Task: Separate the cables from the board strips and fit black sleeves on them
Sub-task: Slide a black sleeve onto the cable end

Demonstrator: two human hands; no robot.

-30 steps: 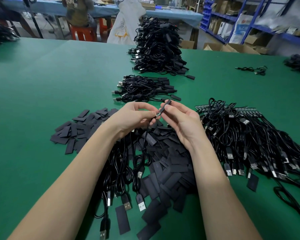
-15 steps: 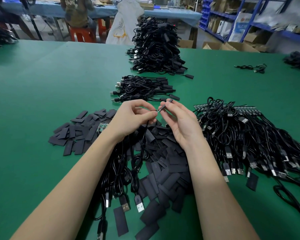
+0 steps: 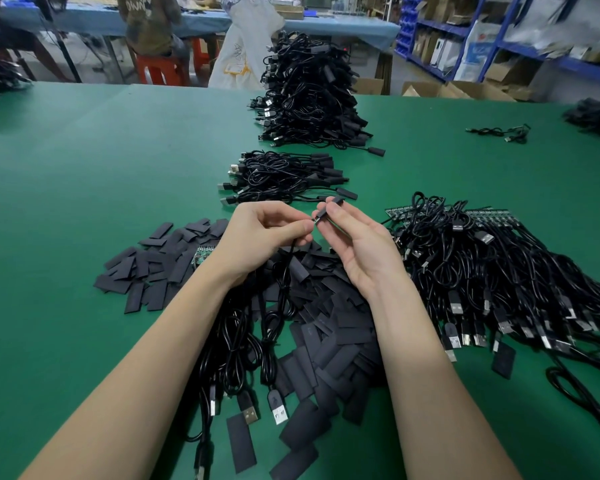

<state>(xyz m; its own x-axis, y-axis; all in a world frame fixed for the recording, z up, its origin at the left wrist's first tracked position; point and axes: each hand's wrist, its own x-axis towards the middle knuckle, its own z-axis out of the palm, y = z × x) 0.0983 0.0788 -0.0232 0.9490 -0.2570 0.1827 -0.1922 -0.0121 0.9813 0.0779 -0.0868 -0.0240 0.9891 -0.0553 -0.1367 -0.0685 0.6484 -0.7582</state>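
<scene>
My left hand (image 3: 262, 232) pinches the end of a black cable (image 3: 286, 271) that hangs down to the table. My right hand (image 3: 357, 244) holds a black sleeve (image 3: 328, 210) at the cable's tip, between thumb and forefinger. The two hands meet just above a heap of flat black sleeves (image 3: 326, 327). Loose cables with USB plugs (image 3: 243, 362) lie under my left forearm. To the right lies a tangle of cables still joined to green board strips (image 3: 492, 216). A bit of green board (image 3: 201, 256) shows among the sleeves on the left.
The green table (image 3: 84, 174) carries a small pile of sleeved cables (image 3: 284, 174) beyond my hands and a tall stack (image 3: 309, 95) farther back. A stray cable (image 3: 499, 131) lies far right. A seated person (image 3: 149, 29), a white bag and blue shelving stand behind the table.
My hands have stayed together at the cable tip; the sleeve in my right hand has shifted slightly along the cable end. The view has tilted a little.
</scene>
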